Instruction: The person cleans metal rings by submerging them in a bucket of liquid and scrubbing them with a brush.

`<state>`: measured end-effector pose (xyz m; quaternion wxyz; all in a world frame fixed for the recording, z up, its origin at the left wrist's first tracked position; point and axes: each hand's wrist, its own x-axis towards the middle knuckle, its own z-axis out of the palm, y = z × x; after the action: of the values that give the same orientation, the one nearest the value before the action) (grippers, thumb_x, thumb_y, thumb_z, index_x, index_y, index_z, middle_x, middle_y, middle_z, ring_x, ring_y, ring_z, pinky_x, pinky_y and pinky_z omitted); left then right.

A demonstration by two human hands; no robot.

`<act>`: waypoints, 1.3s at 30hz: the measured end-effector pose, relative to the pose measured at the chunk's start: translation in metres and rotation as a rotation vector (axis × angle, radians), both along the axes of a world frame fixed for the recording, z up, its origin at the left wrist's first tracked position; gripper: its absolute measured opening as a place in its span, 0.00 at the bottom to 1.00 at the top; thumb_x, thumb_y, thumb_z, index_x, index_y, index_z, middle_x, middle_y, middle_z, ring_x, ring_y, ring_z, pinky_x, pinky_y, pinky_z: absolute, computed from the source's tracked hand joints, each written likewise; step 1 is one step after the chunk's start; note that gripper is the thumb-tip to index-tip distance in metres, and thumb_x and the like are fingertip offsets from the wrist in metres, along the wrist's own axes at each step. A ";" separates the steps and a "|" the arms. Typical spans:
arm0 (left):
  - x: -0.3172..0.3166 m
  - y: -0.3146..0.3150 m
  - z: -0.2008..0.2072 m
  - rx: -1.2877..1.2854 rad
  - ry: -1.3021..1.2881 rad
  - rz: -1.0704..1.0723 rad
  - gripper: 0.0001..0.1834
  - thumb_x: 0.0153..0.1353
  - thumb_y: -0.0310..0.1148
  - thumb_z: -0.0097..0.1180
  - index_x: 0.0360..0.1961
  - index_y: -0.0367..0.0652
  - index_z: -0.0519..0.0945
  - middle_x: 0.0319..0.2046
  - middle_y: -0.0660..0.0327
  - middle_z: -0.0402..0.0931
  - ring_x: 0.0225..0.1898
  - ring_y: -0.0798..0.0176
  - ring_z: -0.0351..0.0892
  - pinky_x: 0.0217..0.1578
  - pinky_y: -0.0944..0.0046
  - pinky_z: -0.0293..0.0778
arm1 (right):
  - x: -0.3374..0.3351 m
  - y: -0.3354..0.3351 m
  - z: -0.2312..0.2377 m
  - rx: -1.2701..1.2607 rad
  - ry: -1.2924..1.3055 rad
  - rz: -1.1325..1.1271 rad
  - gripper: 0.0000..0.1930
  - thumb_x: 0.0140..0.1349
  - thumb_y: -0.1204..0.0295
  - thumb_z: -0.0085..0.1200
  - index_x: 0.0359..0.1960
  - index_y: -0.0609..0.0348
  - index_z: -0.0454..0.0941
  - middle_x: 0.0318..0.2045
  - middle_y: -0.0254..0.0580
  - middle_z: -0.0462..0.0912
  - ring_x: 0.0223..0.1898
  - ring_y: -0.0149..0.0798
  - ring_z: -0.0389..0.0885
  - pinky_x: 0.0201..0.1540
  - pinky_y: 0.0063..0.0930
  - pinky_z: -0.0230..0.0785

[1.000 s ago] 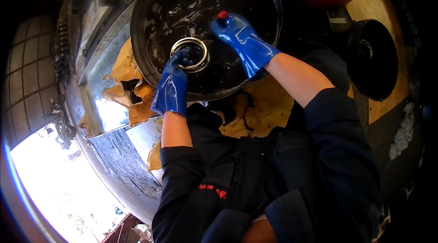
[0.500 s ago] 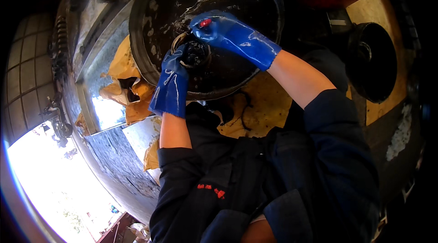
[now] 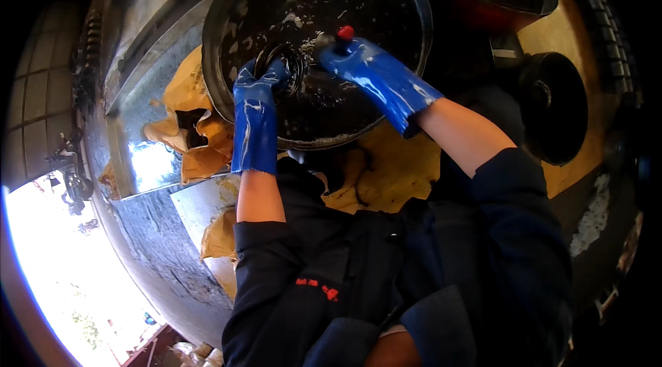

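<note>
Both my hands wear long blue rubber gloves over a large round black tub (image 3: 215, 84) of dark liquid with light flecks of foam. My left hand (image 3: 258, 84) is closed on the near-left side of a dark, wet ring-shaped part (image 3: 298, 70), tilted over the liquid. To its right, clear of the ring, my right hand (image 3: 355, 60) is closed round a small tool with a red end (image 3: 345, 33). A greyish blurred piece sticks out by its fingertips. The glove hides the rest, so its kind cannot be made out.
A red-sided round tub (image 3: 476, 2) stands at the far right, with a black round container (image 3: 555, 108) nearer. Torn brown paper sacking (image 3: 185, 98) lies on the metal surface left of the tub. Yellowish stained sheeting (image 3: 400, 167) is under the tub's near edge.
My right hand has drawn away from the ring to the right, and the red end now points up and away. My left hand has shifted slightly left, still on the ring.
</note>
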<state>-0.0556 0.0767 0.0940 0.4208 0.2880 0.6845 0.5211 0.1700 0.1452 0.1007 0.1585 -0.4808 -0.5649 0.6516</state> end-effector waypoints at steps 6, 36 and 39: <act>-0.008 -0.010 0.025 -0.045 0.097 -0.106 0.21 0.62 0.29 0.70 0.54 0.30 0.81 0.38 0.54 0.87 0.35 0.64 0.86 0.39 0.67 0.81 | 0.033 -0.061 -0.048 0.687 -0.401 0.141 0.11 0.65 0.57 0.58 0.38 0.47 0.86 0.34 0.40 0.88 0.38 0.42 0.87 0.46 0.37 0.80; 0.024 -0.068 0.001 -0.022 -0.860 -0.286 0.13 0.69 0.31 0.59 0.51 0.34 0.82 0.47 0.50 0.86 0.43 0.54 0.86 0.44 0.54 0.84 | 0.012 -0.078 -0.021 0.558 -0.922 0.341 0.17 0.67 0.55 0.51 0.50 0.43 0.85 0.53 0.40 0.86 0.57 0.49 0.84 0.56 0.45 0.79; 0.028 -0.056 0.018 -0.002 -0.773 -0.259 0.12 0.69 0.28 0.59 0.51 0.32 0.82 0.43 0.51 0.85 0.41 0.55 0.86 0.42 0.55 0.83 | 0.018 -0.079 -0.026 0.605 -0.906 0.314 0.15 0.65 0.57 0.52 0.48 0.43 0.85 0.50 0.40 0.88 0.54 0.50 0.85 0.53 0.46 0.80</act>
<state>-0.0273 0.0207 0.1122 0.7094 0.1545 0.4345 0.5330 0.1878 0.0658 0.0748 -0.0680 -0.5557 -0.8029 0.2049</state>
